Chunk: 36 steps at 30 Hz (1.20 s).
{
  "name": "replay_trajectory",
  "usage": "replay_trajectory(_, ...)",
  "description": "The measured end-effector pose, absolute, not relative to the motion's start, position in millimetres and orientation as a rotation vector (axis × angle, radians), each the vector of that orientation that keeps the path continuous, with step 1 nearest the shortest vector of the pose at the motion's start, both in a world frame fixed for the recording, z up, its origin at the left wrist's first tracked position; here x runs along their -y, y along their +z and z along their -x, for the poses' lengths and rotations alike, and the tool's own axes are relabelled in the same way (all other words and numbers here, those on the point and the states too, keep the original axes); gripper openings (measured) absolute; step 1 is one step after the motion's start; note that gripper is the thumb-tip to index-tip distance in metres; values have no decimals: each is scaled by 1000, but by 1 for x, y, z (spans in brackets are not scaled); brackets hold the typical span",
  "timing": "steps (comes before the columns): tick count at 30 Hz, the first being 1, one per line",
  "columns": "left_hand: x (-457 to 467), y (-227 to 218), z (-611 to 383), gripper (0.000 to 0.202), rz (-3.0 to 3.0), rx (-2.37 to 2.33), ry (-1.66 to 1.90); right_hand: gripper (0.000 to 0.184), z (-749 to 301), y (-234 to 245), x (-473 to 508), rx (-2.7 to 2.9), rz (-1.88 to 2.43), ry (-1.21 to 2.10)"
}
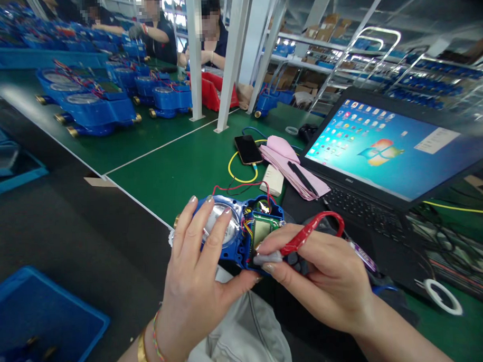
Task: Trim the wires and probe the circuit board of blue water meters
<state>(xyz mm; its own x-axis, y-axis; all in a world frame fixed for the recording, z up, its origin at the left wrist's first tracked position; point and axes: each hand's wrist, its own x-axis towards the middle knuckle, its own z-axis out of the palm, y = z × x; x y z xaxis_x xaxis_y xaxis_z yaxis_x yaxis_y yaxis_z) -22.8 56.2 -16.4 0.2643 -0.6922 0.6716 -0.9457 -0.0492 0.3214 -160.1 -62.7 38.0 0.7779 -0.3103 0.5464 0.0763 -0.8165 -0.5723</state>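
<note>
My left hand (197, 272) is wrapped around a blue water meter (243, 231), fingers over its round glass dial and thumb under its near edge. The meter's lid is off, showing a small green display and red wires. My right hand (328, 278) pinches a small grey tool with a red looped strap (310, 232), its tip pressed against the meter beside the display. Both hands hover just above my lap at the near edge of the green table (177, 167).
An open laptop (383, 149) stands at the right. A phone (248, 149), a yellow cable, a white box and pink cloth (288, 163) lie behind the meter. Several blue meters (92, 109) fill the far table, where other people work. A blue bin (40, 315) sits lower left.
</note>
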Motion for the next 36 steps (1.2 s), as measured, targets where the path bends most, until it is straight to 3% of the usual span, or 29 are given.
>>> replay_trajectory(36,-53,-16,15,58,-1778,1542,585,10,154,30,67,-34,2368,-932)
